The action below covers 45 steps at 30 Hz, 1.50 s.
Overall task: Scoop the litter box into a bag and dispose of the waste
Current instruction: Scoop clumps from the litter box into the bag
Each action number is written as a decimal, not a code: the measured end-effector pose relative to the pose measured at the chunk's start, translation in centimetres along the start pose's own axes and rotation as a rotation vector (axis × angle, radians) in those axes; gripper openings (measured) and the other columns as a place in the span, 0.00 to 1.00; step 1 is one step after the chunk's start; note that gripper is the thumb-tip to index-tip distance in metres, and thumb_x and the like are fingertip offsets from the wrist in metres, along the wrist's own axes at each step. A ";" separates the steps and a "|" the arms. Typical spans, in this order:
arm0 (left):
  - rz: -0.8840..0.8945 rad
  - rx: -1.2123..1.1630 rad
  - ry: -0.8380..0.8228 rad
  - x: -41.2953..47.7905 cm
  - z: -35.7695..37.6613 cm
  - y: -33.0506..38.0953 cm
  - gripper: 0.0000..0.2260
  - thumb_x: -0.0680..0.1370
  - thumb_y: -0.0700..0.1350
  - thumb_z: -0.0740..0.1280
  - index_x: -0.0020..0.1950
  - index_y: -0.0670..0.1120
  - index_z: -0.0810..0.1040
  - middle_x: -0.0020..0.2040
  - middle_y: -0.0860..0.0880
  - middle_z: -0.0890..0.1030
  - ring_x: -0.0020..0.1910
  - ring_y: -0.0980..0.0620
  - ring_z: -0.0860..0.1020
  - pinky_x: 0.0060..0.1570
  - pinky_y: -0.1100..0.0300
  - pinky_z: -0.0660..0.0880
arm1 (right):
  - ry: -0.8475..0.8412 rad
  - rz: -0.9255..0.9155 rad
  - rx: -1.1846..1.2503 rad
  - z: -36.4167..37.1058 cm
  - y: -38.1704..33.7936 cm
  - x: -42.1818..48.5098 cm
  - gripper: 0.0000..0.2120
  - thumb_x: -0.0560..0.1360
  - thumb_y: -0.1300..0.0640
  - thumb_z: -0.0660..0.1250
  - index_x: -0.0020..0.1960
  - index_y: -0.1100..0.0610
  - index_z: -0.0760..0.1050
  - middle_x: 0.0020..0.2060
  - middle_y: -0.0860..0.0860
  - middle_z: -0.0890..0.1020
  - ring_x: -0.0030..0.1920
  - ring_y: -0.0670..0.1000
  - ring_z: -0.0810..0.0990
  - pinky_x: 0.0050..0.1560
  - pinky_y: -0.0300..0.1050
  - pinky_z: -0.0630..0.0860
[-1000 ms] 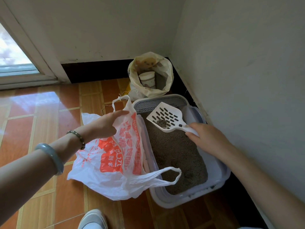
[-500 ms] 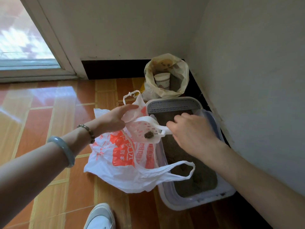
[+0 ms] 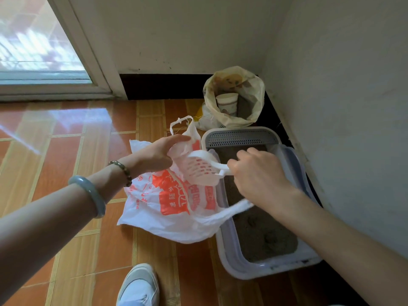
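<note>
- Half a second ago a dark clump sat in the scoop (image 3: 199,171); now I see its slotted white blade bare, tipped over the mouth of the bag (image 3: 174,202).
- My right hand (image 3: 258,180) is clenched round the scoop's handle, knuckles up, above the litter box (image 3: 229,257).
- My left hand (image 3: 157,154) pinches the bag's upper rim, as it did a moment ago, holding the mouth open just beside the box's left edge.
- The bag is thin white plastic, crinkled, printed with red blocks and characters; one loop handle stands up behind my fingers, the other trails across the box's left rim under my right wrist.
- The litter box is a rounded rectangular tub of pale plastic with a grey perforated step at its far end; it sits on the floor along the right wall, its far end near the room's corner.
- The litter (image 3: 265,235) inside is fine, grey-brown and grainy, with a few lumps toward the near end.
- A yellowish sack (image 3: 254,93) with a paper cup (image 3: 227,103) inside stands in the corner beyond the box.
- The floor (image 3: 66,151) is glossy orange tile with pale grout stripes; a white shoe (image 3: 139,286) shows at the bottom edge.
</note>
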<state>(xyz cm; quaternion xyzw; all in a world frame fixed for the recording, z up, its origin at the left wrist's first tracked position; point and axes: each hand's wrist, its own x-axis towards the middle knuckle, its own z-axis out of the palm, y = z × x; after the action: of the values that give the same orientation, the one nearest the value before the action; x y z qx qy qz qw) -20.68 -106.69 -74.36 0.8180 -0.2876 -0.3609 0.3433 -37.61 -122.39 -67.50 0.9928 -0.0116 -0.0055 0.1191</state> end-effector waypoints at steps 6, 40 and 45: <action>-0.004 -0.037 -0.058 -0.1 0.1 -0.2 0.36 0.70 0.23 0.57 0.72 0.53 0.65 0.62 0.47 0.72 0.46 0.50 0.78 0.29 0.59 0.77 | -0.150 0.134 0.270 0.1 3.0 -1.3 0.05 0.73 0.52 0.63 0.38 0.50 0.70 0.32 0.46 0.71 0.38 0.50 0.75 0.30 0.42 0.62; -0.014 0.198 -0.138 0.4 2.8 -0.2 0.36 0.72 0.23 0.57 0.72 0.55 0.63 0.60 0.51 0.71 0.45 0.53 0.77 0.24 0.65 0.73 | -0.710 0.613 0.547 12.8 3.4 -8.3 0.12 0.77 0.53 0.60 0.36 0.56 0.67 0.33 0.49 0.72 0.33 0.49 0.73 0.30 0.41 0.66; -0.024 0.198 -0.135 0.1 2.7 -0.3 0.36 0.72 0.24 0.58 0.72 0.56 0.63 0.60 0.51 0.70 0.49 0.49 0.77 0.28 0.59 0.78 | -0.644 0.615 0.494 12.9 4.0 -8.5 0.09 0.77 0.53 0.59 0.43 0.57 0.71 0.35 0.51 0.73 0.37 0.51 0.75 0.30 0.41 0.67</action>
<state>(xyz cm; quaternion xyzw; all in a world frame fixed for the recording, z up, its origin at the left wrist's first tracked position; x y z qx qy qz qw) -22.62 -107.53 -76.02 0.8250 -0.3345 -0.3893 0.2365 -46.34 -129.11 -79.01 0.8899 -0.3404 -0.2730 -0.1325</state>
